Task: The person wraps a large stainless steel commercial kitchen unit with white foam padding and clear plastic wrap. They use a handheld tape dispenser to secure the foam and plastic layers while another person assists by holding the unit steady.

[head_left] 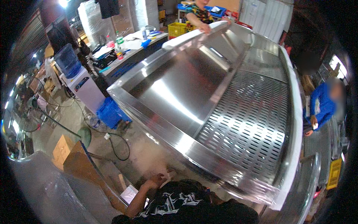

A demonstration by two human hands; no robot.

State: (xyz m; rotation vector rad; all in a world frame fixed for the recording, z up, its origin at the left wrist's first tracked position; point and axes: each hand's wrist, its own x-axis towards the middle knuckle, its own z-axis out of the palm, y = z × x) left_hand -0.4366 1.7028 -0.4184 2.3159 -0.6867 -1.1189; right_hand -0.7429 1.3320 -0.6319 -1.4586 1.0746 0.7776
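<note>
My left hand (159,180) is low in the picture, near the front edge of a large stainless steel counter (182,143). Its fingers look curled around something small and pale that I cannot make out. My right hand is hidden; only a bit of that arm shows beside my black shirt. The counter has a recessed smooth panel (179,93) and a slotted steel panel (246,119). Clear film wraps its rim, and white foam padding (296,123) runs along the right side. At the far end another person's hand (204,28) rests on the padded edge.
Left stand a water dispenser (84,87), a blue bin (112,112) and a cluttered worktable (128,56). A black cable (126,149) loops over the floor. Brown board (87,168) and a grey sheet-like surface (44,186) lie lower left. Someone in blue (322,102) is at right.
</note>
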